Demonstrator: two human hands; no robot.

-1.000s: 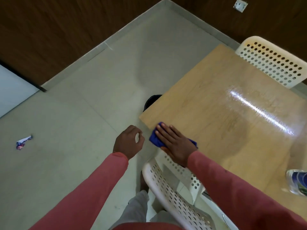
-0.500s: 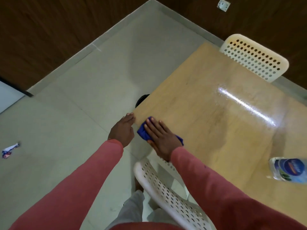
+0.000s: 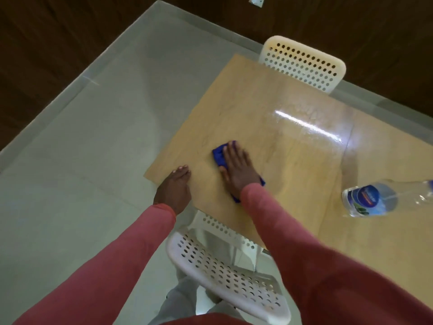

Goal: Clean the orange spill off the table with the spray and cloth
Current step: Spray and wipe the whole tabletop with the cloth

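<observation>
My right hand [image 3: 237, 171] lies flat on a blue cloth [image 3: 219, 157] and presses it onto the light wooden table [image 3: 293, 165], a little in from the near-left corner. The cloth shows beyond my fingers and again beside my wrist. My left hand [image 3: 174, 190] rests flat on the table's left corner, fingers together, holding nothing. A clear spray bottle [image 3: 369, 200] with a blue label lies on its side at the right of the table. I see no orange spill on the wood, only faint streaks and a bright glare strip.
A white perforated chair [image 3: 225, 275] stands between me and the table's near edge. A second white perforated chair [image 3: 304, 64] is at the far side. Grey tiled floor [image 3: 93, 148] spreads to the left, bounded by dark wooden walls.
My right hand has slid the cloth from the table's corner edge inward and to the right. My left hand moved from beside the table onto its corner and flattened. The view has shifted.
</observation>
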